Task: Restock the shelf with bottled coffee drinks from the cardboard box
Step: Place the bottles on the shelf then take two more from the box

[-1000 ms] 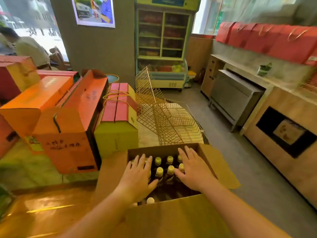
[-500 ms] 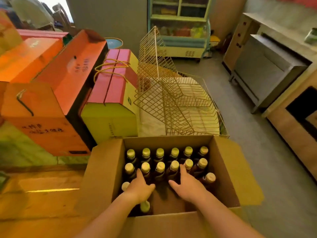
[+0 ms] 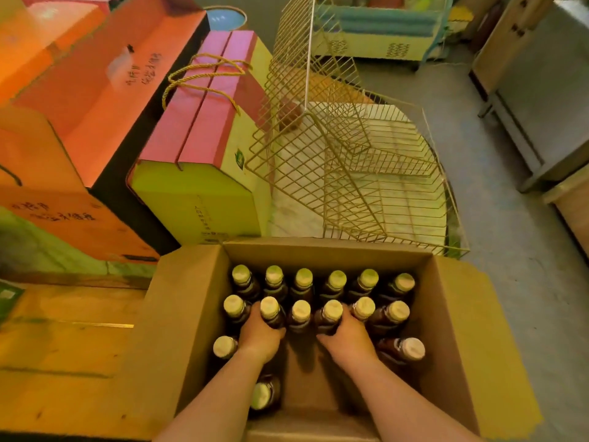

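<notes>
An open cardboard box (image 3: pixel 459 314) sits right below me, holding several dark coffee bottles with pale yellow caps. My left hand (image 3: pixel 259 334) grips one bottle (image 3: pixel 270 309) in the second row. My right hand (image 3: pixel 345 338) grips another bottle (image 3: pixel 331 312) in the same row. Both hands are down inside the box. Just beyond the box stands a gold wire shelf rack (image 3: pixel 344 161), with no bottles on it.
Orange gift boxes (image 3: pixel 92 100) and a pink-and-green box with rope handles (image 3: pixel 197 148) crowd the left. A wooden surface (image 3: pixel 63 346) lies at lower left. Grey floor (image 3: pixel 510 234) runs along the right beside a metal cabinet (image 3: pixel 541 100).
My head has tilted down and closer over the box. Both hands went from resting flat over the caps to reaching deeper and curling round two second-row bottles.
</notes>
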A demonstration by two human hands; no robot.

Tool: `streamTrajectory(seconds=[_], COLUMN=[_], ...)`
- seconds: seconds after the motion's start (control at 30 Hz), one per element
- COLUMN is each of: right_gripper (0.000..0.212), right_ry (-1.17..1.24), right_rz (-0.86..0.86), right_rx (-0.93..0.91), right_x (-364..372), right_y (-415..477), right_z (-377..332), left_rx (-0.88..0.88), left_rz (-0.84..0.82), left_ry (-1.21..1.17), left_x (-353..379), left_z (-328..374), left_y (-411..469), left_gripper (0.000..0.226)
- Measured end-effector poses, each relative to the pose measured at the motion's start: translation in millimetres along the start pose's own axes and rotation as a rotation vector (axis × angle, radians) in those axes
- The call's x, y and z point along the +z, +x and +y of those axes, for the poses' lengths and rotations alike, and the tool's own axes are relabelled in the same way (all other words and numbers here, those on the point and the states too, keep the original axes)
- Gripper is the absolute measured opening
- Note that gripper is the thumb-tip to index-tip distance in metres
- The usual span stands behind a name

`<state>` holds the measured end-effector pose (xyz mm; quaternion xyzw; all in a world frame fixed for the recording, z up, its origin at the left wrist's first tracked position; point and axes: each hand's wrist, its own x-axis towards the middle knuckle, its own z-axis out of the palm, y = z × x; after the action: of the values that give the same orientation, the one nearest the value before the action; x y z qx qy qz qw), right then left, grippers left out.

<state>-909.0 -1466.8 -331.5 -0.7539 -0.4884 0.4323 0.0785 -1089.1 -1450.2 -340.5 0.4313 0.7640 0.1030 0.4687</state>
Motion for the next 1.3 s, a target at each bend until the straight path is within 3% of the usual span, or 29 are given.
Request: streamTrajectory(seconds=[0.23,0.43,0.6,0.83,1.07,1.3], right_gripper=[0.043,0.043,0.036,0.041,0.041,0.032], right_ry=[0.042,0.057,-0.025,0.034,0.099,0.135], right_rz=[0.094,0.108,0.134,0.000,-0.138,-0.249], right_rx=[-0.095,-0.180,-0.326,-0.510,-0.778,-1.050], right_x=[-3.3,-35.2,-73.4,-131.8,-144.4,-83.2], right_y=[0.7,-25.0,-52.7,-89.1,-138.2,-225.7], right_z=[4.8,-15.5,-38.5,-86.2,-162.8,-272.4], left_rx=[0.058,0.271,0.416,0.513,0.586,0.634], left_rz=[0.088,0.047,0.075,0.058,0.286,0.593], left_ry=[-0.028,0.106,0.232,0.087,-0.183,-0.333], left_x=[-0.2,-30.5,-65.0,-118.1,-187.7,-277.2], left_z=[2.4,17.2,38.1,56.5,48.2,-9.7], left_y=[-0.5,-23.6,-55.2,-126.0,-214.9,-306.9], left_gripper=[0.045,0.042,0.020,0.034,0.028,0.037])
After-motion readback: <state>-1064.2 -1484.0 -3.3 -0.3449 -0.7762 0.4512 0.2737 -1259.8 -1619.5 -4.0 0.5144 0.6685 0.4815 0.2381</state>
